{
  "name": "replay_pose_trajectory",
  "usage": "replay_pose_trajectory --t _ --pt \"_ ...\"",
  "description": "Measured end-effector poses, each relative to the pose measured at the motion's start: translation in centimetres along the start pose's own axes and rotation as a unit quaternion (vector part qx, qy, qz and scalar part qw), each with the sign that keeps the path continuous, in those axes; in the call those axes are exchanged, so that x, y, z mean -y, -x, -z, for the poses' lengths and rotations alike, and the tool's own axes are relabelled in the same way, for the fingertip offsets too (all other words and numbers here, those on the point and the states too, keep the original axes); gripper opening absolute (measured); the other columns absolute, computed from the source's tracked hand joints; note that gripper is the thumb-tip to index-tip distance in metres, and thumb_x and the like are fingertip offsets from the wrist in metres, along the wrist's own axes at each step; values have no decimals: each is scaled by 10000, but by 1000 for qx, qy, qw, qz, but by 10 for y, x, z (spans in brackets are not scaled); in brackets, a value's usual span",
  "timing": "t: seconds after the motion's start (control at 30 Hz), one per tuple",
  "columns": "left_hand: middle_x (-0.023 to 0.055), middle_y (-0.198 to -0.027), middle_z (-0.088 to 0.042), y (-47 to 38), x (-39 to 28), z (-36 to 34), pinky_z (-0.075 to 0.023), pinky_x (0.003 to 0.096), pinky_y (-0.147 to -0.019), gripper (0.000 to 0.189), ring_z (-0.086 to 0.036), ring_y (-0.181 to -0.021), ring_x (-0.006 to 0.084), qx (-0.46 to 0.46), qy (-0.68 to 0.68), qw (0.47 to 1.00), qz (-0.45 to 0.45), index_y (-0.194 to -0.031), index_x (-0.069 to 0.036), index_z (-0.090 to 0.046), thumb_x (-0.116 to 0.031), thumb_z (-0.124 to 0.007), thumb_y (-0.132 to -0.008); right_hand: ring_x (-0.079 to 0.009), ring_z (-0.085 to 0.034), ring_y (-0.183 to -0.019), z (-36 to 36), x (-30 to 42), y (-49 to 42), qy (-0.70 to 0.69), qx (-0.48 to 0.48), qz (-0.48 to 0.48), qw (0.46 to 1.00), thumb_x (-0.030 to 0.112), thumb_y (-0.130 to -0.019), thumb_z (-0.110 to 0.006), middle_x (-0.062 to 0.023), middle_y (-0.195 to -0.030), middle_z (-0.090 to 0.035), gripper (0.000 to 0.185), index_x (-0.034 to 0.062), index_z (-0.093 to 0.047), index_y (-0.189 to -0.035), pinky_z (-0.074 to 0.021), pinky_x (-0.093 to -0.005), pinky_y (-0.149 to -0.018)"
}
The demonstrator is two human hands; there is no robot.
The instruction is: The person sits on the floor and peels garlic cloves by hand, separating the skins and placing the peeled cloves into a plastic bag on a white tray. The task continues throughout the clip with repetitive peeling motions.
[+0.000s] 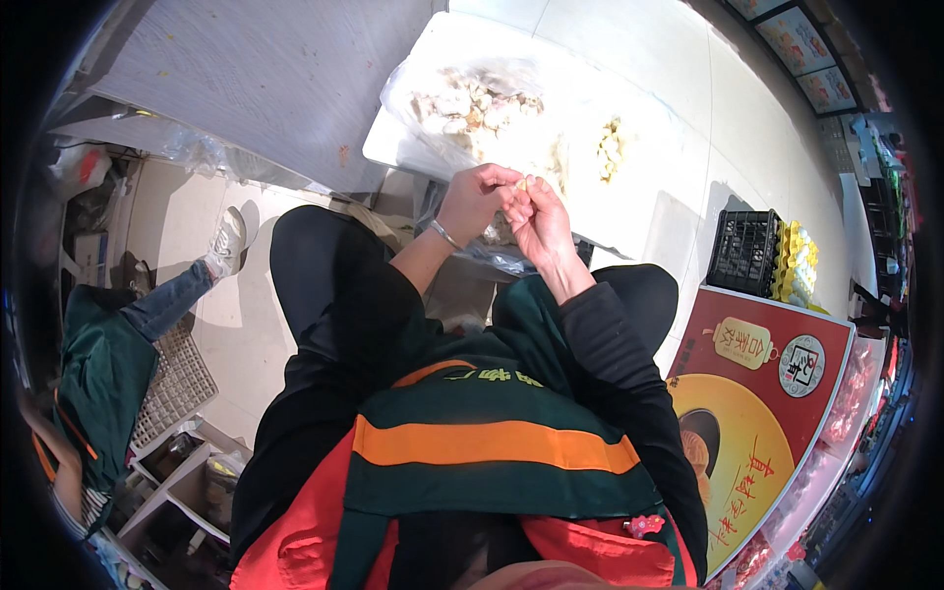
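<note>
My left hand and my right hand meet over the near edge of a white board-like surface. Between their fingertips is a small pale yellow piece, apparently a garlic clove. My right thumb and fingers pinch it, and the left fingertips close in on it from the other side. Beyond my hands, an opened clear plastic bag holds a heap of what look like unpeeled garlic cloves. Off to the right lies a small pile of yellowish peeled cloves. Glare washes out much of the surface.
Below my hands, a plastic bag hangs between my knees. A black crate and yellow egg trays stand right, behind a red-and-yellow printed display panel. At left, another person in a green apron sits by a plastic basket.
</note>
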State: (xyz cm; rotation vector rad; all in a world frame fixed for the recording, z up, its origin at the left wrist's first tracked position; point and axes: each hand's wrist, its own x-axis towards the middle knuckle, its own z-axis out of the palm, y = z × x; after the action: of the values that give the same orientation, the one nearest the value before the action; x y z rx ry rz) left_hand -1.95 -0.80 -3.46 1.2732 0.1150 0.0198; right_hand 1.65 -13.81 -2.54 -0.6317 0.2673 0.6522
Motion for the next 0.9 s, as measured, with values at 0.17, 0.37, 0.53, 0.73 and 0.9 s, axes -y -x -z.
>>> replay_pose_trajectory --t 0.17,0.37,0.53,0.73,0.9 --pt "70 -827 -653 0 3 -1 -497 237 -686 169 -618 -741 99 -23 37 999 23 -985 40 -614 -13 -537 -844 -91 -401 -551 -5 -1 3 3 -12 -4 1000 136 -952 -507 -10 -616 -429 181 58 -500 -788 -396 -225 -517" --pt "82 -866 -659 -2 3 0 -500 239 -711 187 -624 -799 108 7 55 998 20 -1022 41 -614 -37 -575 -856 -123 -461 -588 1 -1 -1 4 14 10 1000 147 -957 -501 -24 -649 -482 179 63 -503 -799 -408 -228 -524" --pt "82 -905 -655 -3 4 1 -494 236 -726 209 -619 -804 108 8 64 998 25 -1040 41 -613 -29 -577 -847 -127 -481 -602 9 -2 -3 4 22 15 1000 151 -955 -506 -25 -650 -498 185 67 -501 -790 -406 -229 -524" --pt "15 -789 -592 -4 0 5 -459 221 -659 267 -547 -697 89 -25 143 987 69 -1070 10 -587 4 -565 -803 -93 -461 -624 5 -3 -2 190 30 58 980 136 -931 -558 -11 -722 -554 103 57 -536 -868 -401 -225 -585" --pt "11 -721 -575 -9 -4 12 -429 220 -602 298 -504 -609 88 -47 144 985 77 -1055 2 -565 -22 -576 -758 -71 -501 -710 2 6 -4 351 65 110 928 78 -882 -622 -11 -850 -621 107 37 -581 -971 -407 -203 -663"
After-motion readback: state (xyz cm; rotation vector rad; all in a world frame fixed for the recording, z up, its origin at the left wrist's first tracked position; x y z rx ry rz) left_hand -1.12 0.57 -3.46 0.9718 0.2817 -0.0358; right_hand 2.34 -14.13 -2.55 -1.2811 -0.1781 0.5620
